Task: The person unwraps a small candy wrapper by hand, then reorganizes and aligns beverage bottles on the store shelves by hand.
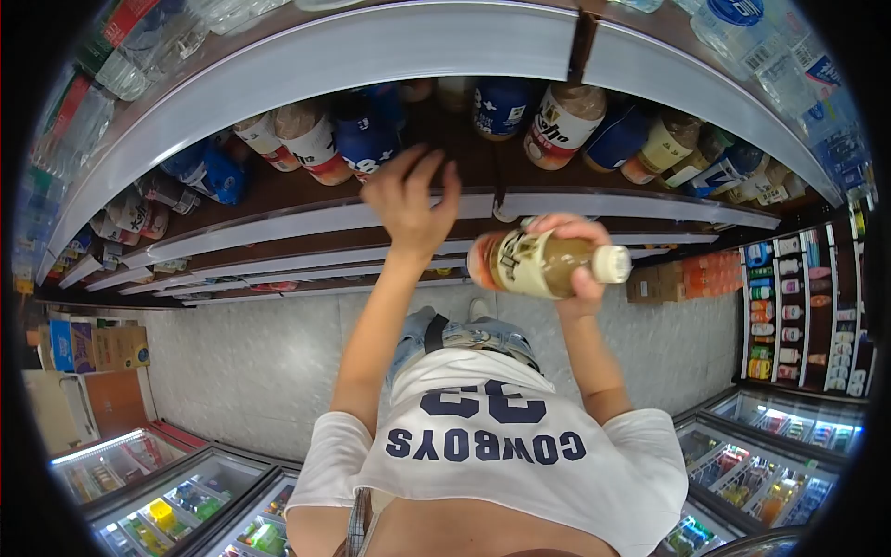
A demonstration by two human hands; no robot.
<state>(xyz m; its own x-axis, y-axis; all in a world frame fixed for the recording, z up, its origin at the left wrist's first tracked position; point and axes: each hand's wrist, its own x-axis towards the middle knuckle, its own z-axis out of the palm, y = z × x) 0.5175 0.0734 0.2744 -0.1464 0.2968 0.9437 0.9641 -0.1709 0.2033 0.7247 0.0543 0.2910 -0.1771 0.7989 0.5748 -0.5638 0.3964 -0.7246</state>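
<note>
My right hand [577, 269] is wrapped around a drink bottle [522, 264] with a cream label, brownish contents and a white cap. The bottle lies tilted nearly sideways in front of the shelf edge, cap toward the right. My left hand [411, 192] is at the shelf's front edge, its fingers apart and nothing visible in it. Just beyond it stands a blue-labelled bottle [365, 139]; whether the fingertips touch it I cannot tell. Beside that bottle is a white-and-red-labelled bottle [316, 144]. Another white-labelled bottle [560, 128] and a dark blue bottle [499, 110] stand further right.
The upper shelf's pale front rail [399, 42] runs above the bottles, and more shelf edges lie below. Cardboard boxes [655, 282] sit on the floor at right. Glass-topped coolers [200, 492] are behind me on both sides, and a stocked rack [806, 306] stands far right.
</note>
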